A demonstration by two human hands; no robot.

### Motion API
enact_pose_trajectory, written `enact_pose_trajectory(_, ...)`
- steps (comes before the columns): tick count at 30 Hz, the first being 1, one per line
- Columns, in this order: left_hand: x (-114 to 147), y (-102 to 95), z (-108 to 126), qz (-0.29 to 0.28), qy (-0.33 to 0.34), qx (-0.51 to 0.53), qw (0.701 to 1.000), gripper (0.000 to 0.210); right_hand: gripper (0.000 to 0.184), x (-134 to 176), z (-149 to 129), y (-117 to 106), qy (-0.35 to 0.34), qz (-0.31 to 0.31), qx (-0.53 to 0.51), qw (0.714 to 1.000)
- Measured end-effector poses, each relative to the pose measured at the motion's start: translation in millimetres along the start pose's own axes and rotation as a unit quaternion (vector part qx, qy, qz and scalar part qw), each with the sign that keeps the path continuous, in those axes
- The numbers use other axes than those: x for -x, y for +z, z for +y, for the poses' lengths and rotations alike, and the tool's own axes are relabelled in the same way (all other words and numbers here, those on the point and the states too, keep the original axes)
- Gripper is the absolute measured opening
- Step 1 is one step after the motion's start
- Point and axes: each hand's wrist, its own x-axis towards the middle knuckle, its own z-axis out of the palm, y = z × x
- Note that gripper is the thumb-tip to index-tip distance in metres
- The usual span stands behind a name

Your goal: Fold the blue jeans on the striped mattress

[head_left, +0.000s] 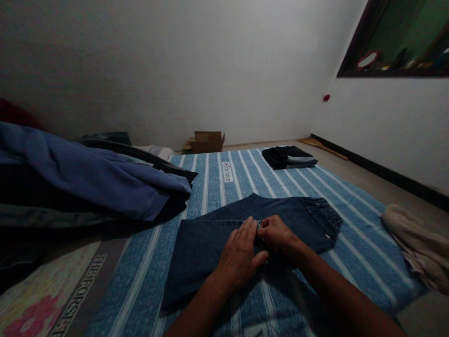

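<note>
A pair of dark blue jeans [206, 252] lies on the striped blue bedsheet [210, 182], legs doubled back to the left and the elastic waistband at the right. My left hand [242, 252] rests flat on the folded leg, fingers stretched out. Just to its right, my right hand [277, 232] pinches the leg's hem edge between thumb and fingers. The hands nearly touch each other. Part of the hem is hidden beneath them.
A heap of clothes [87, 173] fills the left side. Folded dark clothes [289, 157] lie at the bed's far right. A cardboard box [206, 142] stands by the wall. Beige cloth [416, 243] hangs at the right edge.
</note>
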Motion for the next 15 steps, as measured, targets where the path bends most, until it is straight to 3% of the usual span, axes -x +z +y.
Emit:
enact_pose_trajectory(6, 0, -8.6, 8, 0.017, 0.016, -0.01, 1.0, 0.071, 0.016, 5, -5, -11, -0.014, 0.003, -0.011, 1.0)
enact_pose_trajectory(15, -5, 10.2, 2, -0.03, -0.005, -0.022, 0.999, 0.061, 0.021, -3, 15, -11, -0.005, -0.002, -0.021, 1.0)
